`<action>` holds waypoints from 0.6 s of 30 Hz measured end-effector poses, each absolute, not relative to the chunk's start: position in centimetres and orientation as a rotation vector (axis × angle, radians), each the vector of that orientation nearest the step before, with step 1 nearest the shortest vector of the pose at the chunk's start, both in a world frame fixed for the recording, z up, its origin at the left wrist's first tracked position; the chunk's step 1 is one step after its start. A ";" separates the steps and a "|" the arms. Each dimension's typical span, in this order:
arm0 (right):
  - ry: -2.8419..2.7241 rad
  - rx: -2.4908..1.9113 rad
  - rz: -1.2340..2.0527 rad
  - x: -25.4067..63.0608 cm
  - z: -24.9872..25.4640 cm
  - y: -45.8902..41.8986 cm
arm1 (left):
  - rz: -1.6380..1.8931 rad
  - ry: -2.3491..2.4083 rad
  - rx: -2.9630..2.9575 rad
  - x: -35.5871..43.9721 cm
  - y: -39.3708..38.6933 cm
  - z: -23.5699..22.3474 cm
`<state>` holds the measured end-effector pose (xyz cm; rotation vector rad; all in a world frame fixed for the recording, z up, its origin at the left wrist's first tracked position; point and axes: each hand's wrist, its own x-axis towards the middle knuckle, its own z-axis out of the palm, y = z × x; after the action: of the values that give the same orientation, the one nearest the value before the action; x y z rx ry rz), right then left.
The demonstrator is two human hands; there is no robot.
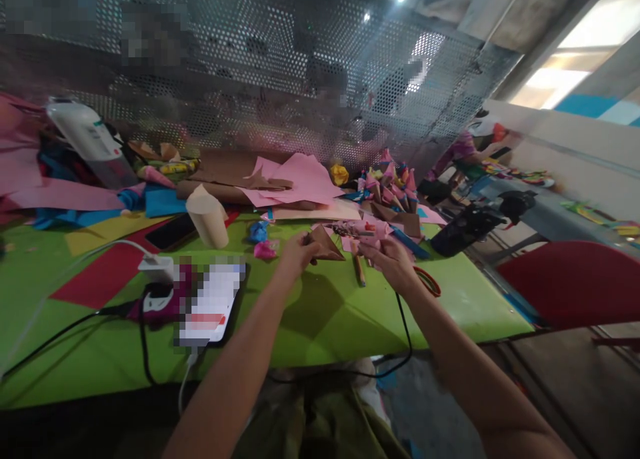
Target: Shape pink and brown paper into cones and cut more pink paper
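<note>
Left hand (pixel 300 251): fingers closed on a folded brown paper piece (pixel 326 243), held just above the green table (pixel 320 312). Right hand (pixel 393 258): fingers at the edge of a pink paper piece (pixel 374 232); whether they grip it cannot be determined. A pencil (pixel 360 270) lies between the hands. A blue crumpled piece (pixel 259 231) and a magenta one (pixel 265 248) lie left of the brown piece; pink sheets (pixel 300 179) and a cluster of small paper cones (pixel 393 186) occupy the table's far side.
</note>
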<state>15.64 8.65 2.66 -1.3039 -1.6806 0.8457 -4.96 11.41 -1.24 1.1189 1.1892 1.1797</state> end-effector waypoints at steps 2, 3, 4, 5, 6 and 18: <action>-1.676 -1.303 0.848 15.5 2.6 8.8 | 1.178 1.188 1.130 -5.0 11.3 -1.0; -1.677 -1.301 0.850 15.5 2.6 8.8 | 1.178 1.189 1.135 -5.0 11.2 -0.8; -1.678 -1.299 0.852 15.6 2.6 8.8 | 1.179 1.192 1.140 -5.0 11.2 -0.7; -1.680 -1.297 0.853 15.6 2.5 8.9 | 1.180 1.196 1.144 -5.0 11.1 -0.6; -1.682 -1.297 0.850 15.6 2.5 8.9 | 1.179 1.200 1.148 -5.0 11.0 -0.5; -1.706 -1.310 0.816 15.6 2.5 8.9 | 1.139 1.263 1.215 -5.1 10.5 0.3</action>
<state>15.55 8.86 2.52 -1.3097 -1.7061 0.8155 -5.06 10.47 0.32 1.2151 1.2630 1.1387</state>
